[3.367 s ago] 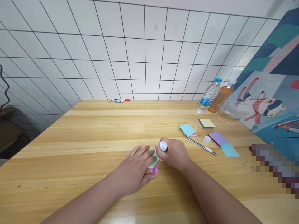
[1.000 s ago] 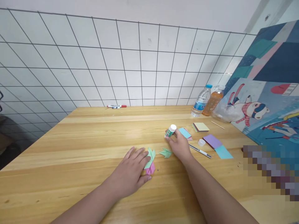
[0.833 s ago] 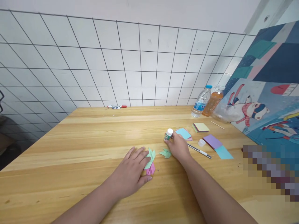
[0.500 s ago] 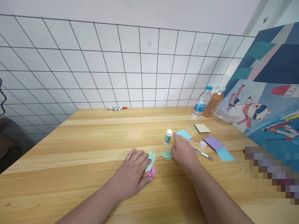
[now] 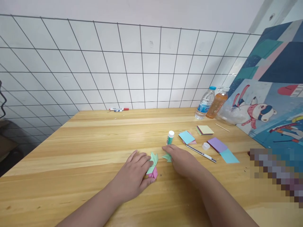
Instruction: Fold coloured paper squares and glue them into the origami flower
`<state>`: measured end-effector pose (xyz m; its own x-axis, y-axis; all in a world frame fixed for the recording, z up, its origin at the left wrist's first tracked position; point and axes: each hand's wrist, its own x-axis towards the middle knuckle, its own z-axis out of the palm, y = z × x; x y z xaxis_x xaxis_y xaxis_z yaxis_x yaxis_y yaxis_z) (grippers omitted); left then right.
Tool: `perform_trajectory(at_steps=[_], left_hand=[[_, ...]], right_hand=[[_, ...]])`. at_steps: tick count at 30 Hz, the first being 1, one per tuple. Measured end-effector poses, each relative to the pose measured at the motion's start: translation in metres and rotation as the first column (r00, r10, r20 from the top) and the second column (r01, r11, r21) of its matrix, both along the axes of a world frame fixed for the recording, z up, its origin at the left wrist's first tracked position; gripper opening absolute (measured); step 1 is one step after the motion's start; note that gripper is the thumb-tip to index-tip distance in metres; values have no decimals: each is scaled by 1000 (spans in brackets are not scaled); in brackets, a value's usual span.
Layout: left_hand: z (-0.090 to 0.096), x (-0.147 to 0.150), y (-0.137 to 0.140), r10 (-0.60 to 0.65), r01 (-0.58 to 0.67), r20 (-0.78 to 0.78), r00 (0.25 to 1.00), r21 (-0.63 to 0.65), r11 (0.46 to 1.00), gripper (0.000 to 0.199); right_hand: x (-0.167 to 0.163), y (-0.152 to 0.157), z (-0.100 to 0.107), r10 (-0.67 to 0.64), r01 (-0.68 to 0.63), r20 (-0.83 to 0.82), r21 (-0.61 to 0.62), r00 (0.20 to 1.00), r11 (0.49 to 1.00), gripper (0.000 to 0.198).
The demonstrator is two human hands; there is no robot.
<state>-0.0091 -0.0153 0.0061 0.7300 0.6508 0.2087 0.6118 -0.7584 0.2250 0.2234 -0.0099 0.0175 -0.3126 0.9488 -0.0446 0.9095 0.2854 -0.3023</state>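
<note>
Green folded paper [image 5: 153, 159] touching pink piece [image 5: 154, 173]; small green piece [image 5: 167, 157] apart.

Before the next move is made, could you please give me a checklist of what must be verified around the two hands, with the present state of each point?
1. Left hand on the green-and-pink folded paper: ok, it lies over part of it.
2. Right hand gripping the small green folded paper: cannot tell, the hand partly covers it.
3. White-and-green cylindrical glue stick upright: ok.
4. Translucent round plastic cap on the glue stick: not ok, it lies apart on the table.
5. Slim silver-and-white tool apart from both hands: ok.
</note>
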Motion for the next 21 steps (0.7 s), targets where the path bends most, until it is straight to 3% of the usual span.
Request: perform_trajectory(at_steps=[9, 11, 15, 21], left_hand=[[4, 1, -1, -3, 3, 8, 1000, -31, 1000, 30], [4, 1, -1, -1, 1, 7, 1000, -31, 1000, 31], [3, 1, -1, 1, -1, 7, 1000, -22, 1000, 31], [3, 2, -1, 1, -1, 9, 1000, -11, 1000, 30]], right_hand=[[-1, 2, 4, -100, 96, -94, -48, 991, 994, 20], [0, 1, 3, -110, 104, -126, -56, 986, 993, 24], [1, 1, 1, -134, 122, -185, -74, 974, 990, 50], [-6, 3, 6, -175, 130, -326, -156, 929, 979, 9]])
